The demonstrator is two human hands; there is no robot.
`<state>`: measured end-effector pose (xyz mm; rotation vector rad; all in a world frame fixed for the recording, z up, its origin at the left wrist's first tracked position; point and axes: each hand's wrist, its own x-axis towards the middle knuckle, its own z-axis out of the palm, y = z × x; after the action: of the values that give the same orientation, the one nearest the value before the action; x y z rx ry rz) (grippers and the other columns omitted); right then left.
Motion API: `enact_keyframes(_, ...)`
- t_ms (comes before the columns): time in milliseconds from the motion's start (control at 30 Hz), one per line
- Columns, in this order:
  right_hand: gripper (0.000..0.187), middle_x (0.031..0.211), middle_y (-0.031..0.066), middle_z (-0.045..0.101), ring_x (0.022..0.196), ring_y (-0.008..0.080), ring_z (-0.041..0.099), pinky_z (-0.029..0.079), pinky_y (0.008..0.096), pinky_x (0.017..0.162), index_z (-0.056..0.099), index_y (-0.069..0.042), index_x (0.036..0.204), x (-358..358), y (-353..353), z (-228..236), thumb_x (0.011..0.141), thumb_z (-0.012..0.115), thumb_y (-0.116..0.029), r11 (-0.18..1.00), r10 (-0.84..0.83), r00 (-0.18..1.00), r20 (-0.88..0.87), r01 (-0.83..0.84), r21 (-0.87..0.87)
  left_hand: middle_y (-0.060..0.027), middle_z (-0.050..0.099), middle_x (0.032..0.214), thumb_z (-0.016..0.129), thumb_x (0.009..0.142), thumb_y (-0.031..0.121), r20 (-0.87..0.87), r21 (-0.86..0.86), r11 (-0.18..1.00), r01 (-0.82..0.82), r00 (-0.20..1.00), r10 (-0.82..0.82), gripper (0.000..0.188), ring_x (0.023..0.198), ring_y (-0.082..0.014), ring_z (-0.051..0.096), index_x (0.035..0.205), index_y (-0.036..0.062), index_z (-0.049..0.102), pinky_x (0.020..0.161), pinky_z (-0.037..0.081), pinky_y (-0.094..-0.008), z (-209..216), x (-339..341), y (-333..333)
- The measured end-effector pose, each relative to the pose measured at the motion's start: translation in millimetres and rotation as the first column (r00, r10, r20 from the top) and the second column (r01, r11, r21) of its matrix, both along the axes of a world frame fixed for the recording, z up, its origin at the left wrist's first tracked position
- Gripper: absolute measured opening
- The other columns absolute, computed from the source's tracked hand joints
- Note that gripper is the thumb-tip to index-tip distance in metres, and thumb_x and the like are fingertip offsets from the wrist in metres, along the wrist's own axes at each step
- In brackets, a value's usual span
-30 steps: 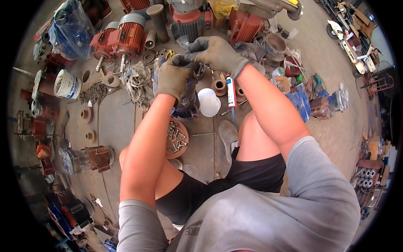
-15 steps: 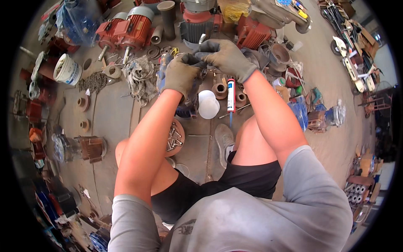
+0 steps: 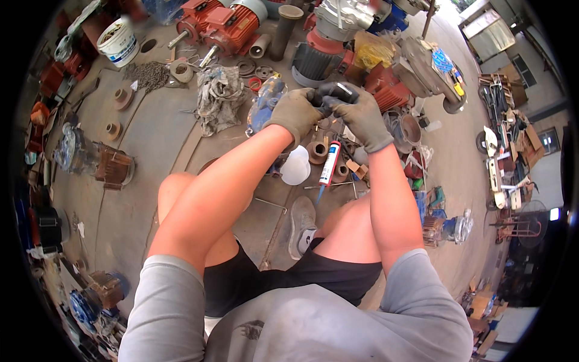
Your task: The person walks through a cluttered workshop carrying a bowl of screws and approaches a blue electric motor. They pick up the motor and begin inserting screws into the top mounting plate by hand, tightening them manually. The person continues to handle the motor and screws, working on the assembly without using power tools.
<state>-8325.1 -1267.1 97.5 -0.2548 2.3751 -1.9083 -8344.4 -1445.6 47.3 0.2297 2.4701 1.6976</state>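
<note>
My left hand [image 3: 297, 113], in a grey-brown work glove, is closed with its fingertips against the other hand; what they pinch, if anything, is hidden. My right hand [image 3: 362, 114], gloved alike, is curled round a small shiny metal piece [image 3: 343, 89] whose end sticks out above the fingers. Its kind cannot be made out. Left of and below the left wrist lies a blue casting [image 3: 263, 111], partly covered by that hand. Just below the hands are a sealant cartridge [image 3: 329, 164] with a blue nozzle, white round lids [image 3: 296, 167] and a rusty ring-shaped hub [image 3: 316, 152].
Red electric motors [image 3: 236, 30] and a grey upright motor [image 3: 313, 63] stand beyond my hands. A crumpled rag [image 3: 220, 99], a chain [image 3: 148, 76] and a white bucket [image 3: 117, 43] lie to the left. A metal rod [image 3: 271, 205] is near my shoe [image 3: 301, 223].
The view has shifted, so the floor items sit differently and the bowl of bolts is mostly hidden behind my left arm. My hands stay together, and the metal piece has tilted over in my right fingers.
</note>
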Motion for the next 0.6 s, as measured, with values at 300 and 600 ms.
enact_keyframes(300, 0.019, 0.105, 0.0079, 0.079, 0.092, 0.0113, 0.071, 0.058, 0.0289, 0.086, 0.073, 0.003, 0.112, -5.4, -10.2, -11.8, 0.095, 0.08, -0.001, 0.998, -0.006, 1.0, -0.03, 0.004, -0.066, -0.0164, 0.081, 0.1, 0.091, 0.08, 0.033, 0.019, -0.005, 1.0, 0.001, 1.0, -0.001, 0.035, 0.095, -0.0337, 0.077, 0.103, 0.0078, 0.083, 0.087, 0.059, -0.043, -4.6, -8.2, -6.3)
enact_keyframes(600, 0.017, 0.107, 0.009, 0.079, 0.099, 0.0142, 0.073, 0.059, 0.0298, 0.092, 0.073, 0.005, 0.113, -0.6, -5.0, 2.3, 0.097, 0.076, 0.001, 1.0, -0.003, 0.999, 0.039, 0.005, -0.03, -0.0155, 0.081, 0.1, 0.086, 0.085, 0.029, -0.047, -0.079, 0.997, -0.014, 0.999, 0.011, 0.03, 0.092, -0.0308, 0.078, 0.108, 0.0093, 0.084, 0.087, 0.059, -0.0416, -0.1, -1.8, -1.4)
